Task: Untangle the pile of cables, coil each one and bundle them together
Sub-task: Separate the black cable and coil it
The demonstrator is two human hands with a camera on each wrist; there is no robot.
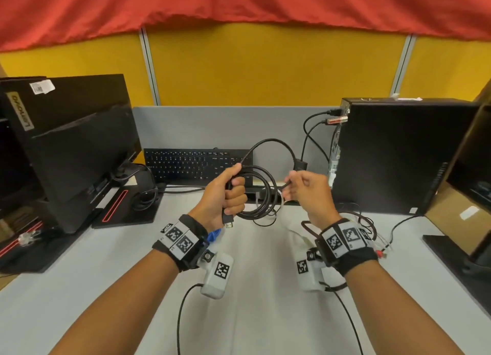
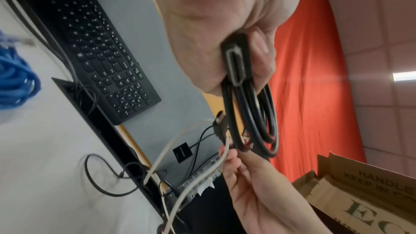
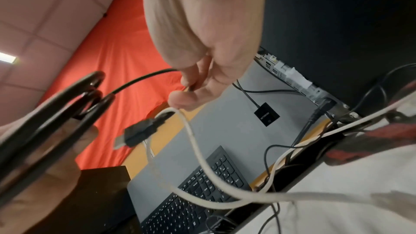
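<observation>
Left hand (image 1: 228, 192) raised over the desk (image 1: 252, 288), fist clenched round a black cable (image 1: 261, 192) gathered in several loops; the loops hang to the right of the fist, clear of the desk. One plug (image 1: 229, 223) sticks out below the fist. From the top of the fist one strand arcs up and right, then down toward the right hand (image 1: 309, 192).

Right hand level with the left, just beside the coil — fingers curled, pinching the free end of the black cable. In the right wrist view the second plug (image 3: 139, 133) dangles below the fingers, and a white cable (image 3: 202, 150) is draped over the thumb, trailing down to the desk.

Blue cable (image 2: 15, 79) heaped on the desk near the left wrist. Thin dark and white cables (image 1: 366, 222) lie tangled by the right wrist. Keyboard (image 1: 196, 164) leans against the grey partition behind; monitor (image 1: 71, 147) at left, computer tower (image 1: 398, 153) at right.
</observation>
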